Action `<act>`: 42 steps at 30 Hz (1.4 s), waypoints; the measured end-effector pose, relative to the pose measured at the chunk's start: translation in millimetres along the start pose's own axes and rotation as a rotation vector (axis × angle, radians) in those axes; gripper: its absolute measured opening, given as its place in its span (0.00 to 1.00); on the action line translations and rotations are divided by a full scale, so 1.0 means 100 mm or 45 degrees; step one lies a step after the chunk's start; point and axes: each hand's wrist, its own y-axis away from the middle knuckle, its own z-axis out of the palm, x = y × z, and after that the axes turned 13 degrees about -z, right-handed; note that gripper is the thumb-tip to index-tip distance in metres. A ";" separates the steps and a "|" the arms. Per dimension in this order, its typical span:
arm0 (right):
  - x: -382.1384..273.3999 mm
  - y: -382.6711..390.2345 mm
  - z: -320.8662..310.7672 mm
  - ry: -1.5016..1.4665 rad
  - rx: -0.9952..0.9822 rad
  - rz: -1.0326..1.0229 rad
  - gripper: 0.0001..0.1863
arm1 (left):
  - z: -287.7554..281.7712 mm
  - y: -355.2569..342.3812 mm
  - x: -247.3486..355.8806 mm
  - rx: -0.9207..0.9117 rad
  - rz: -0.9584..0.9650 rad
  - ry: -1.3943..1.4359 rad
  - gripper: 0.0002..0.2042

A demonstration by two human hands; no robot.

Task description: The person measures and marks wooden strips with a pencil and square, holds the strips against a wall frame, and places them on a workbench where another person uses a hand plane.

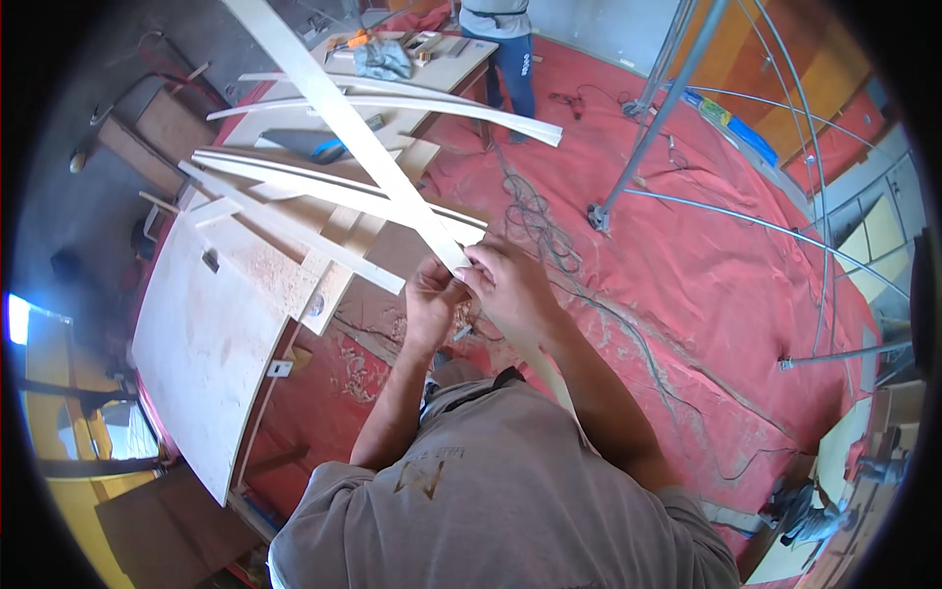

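A long, thin pale strip [358, 142], seemingly wood, slants from the far left edge of the view down to my hands in front of my chest. My left hand [430, 302] is closed at its near part, thumb and fingers pinched on the edge. Just to the right, my right hand [512, 287] also pinches the strip, with the fingertips of both hands almost touching. Below my right hand a pale length hangs beside my forearm and appears to be the same strip. Part of it is hidden behind the hand.
Left, a workbench [201, 363] carries wooden slats [304, 226] and shavings; some slats overhang its edge. A farther table [446, 54] holds tools and a cloth, with a person [500, 39] behind. Cables [535, 211] lie on the red floor covering; metal poles [653, 128] stand right.
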 end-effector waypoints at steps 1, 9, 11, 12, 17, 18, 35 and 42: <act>0.08 0.02 0.03 0.085 0.061 -0.058 0.10 | 0.07 0.01 0.02 -0.009 -0.021 -0.049 0.14; 0.37 0.01 -0.15 0.121 0.269 0.003 0.04 | 0.29 0.01 0.06 -0.142 -0.142 -0.011 0.15; 0.54 -0.10 -0.22 0.184 0.433 0.006 0.04 | 0.24 0.01 0.07 -0.198 -0.186 0.004 0.16; 0.61 -0.15 -0.26 0.167 0.510 0.050 0.05 | 0.19 0.02 0.08 -0.183 -0.189 -0.025 0.16; 0.87 0.00 -0.76 0.387 0.093 0.596 0.07 | 0.13 0.06 0.17 -0.174 -0.203 -0.065 0.18; 0.92 0.08 -0.73 0.297 0.232 0.433 0.05 | 0.12 0.04 0.18 -0.192 -0.213 -0.058 0.18; -1.72 0.05 -2.63 -0.488 0.577 -0.988 0.09 | 0.23 -0.12 -0.04 -0.287 -0.241 -0.117 0.23; -1.83 0.33 -2.69 -0.585 0.617 -0.985 0.10 | 0.39 -0.03 -0.10 -0.296 -0.221 -0.178 0.23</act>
